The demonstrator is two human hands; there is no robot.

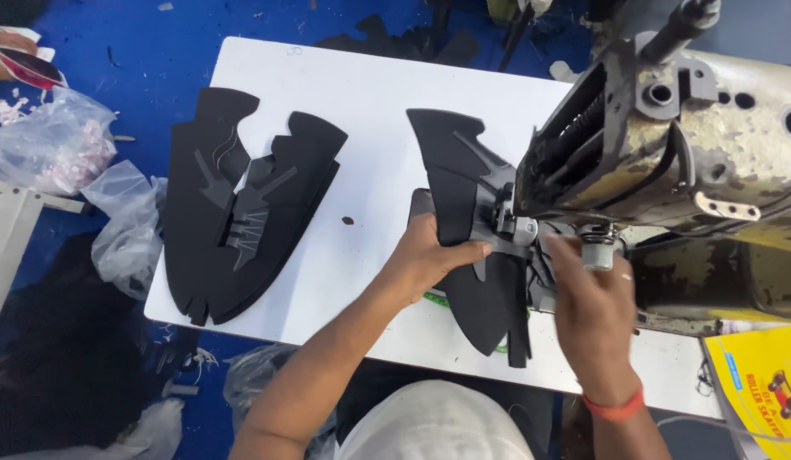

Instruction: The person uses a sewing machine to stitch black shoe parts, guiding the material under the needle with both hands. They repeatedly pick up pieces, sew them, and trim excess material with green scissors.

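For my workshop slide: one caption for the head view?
Both hands, left hand and right hand, hold a black cut piece at a worn sewing machine.

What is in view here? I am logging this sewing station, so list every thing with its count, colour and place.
black cut piece: one, black, on the table under the machine head, held by the left hand
stack of cut pieces: one pile, count unclear, black, left part of the table
sewing machine: one, worn cream and grey, upper right
table: one, white, centre
plastic bags: several, clear, on the floor at the left and below the table
floor: blue, around the table
printed box: one, yellow, lower right corner
wristband: one, orange-red, right wrist
another person's hand: one, upper left edge
left hand: on the black cut piece
right hand: beside the machine's needle area
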